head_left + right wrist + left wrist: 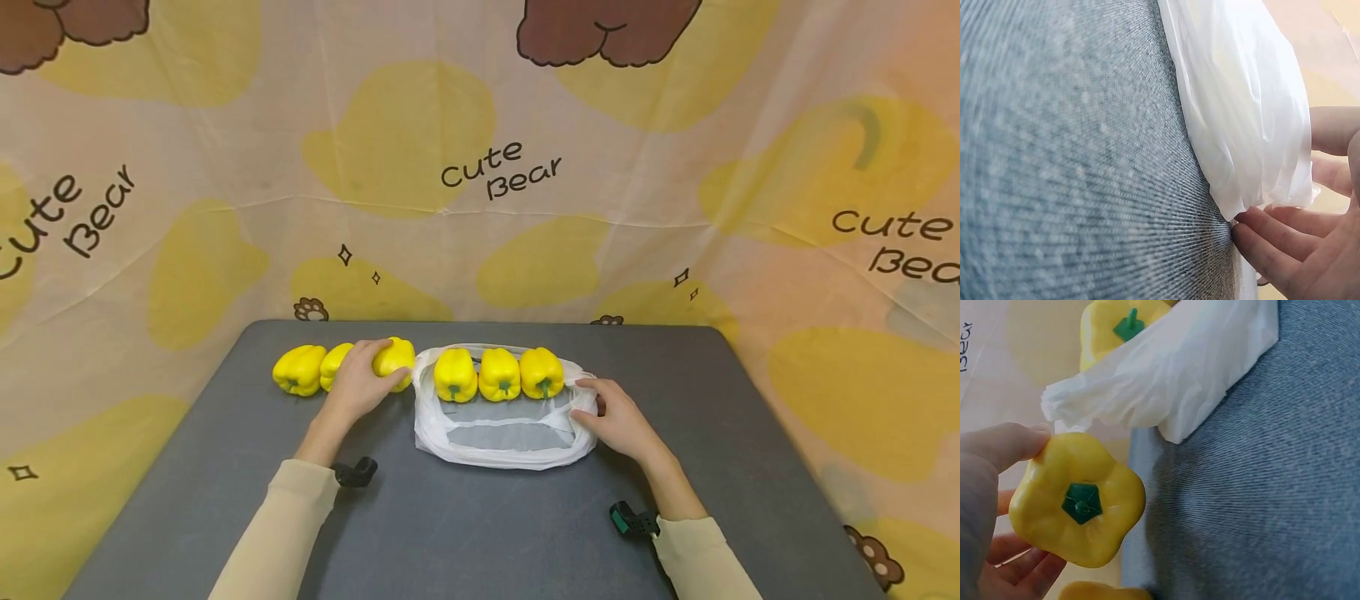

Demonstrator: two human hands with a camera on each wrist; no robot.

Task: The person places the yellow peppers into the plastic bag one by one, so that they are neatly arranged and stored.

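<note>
My left hand (358,387) grips a yellow bell pepper (393,357), thumb on one side and fingers on the other. In the left wrist view this bell pepper (1104,515) shows its green stem end, close to the side of a white plastic bag (1166,381). That bag (510,457) lies with its mouth spread wide. Inside it, along the far side, three yellow peppers (500,373) stand in a row. At the bag's right end, my right hand (621,421) holds the rim, the thumb inside; the right wrist view shows fingers (1279,234) at the white plastic (1244,125).
Left of the held pepper, two more yellow peppers (298,370) sit near the far edge of the grey table (480,533), one partly hidden by my left hand. A printed cloth (420,283) hangs behind the table. Each wrist wears a black strap (356,472).
</note>
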